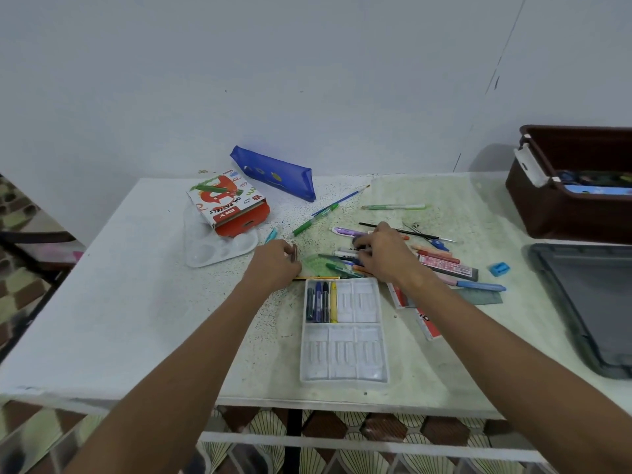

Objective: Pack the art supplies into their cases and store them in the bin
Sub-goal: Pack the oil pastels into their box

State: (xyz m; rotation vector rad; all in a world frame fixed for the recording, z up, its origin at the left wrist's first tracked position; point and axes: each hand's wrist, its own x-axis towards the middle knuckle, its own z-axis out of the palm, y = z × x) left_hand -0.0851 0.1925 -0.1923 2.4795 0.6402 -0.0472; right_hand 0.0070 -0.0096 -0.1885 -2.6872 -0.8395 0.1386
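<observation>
Background stuff: a white table with green and dark speckles all over its top, pushed against a plain pale wall. The wall has a thin dark crack running down at about 1 o'clock. Under the table at 6 o'clock there's a floor tiled in brown and cream diamond shapes, with the same pattern showing at 9 o'clock.

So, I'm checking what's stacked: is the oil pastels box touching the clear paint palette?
Touching. The head view shows the oil pastels box resting on the far part of the clear paint palette, overlapping it with no gap.
</observation>
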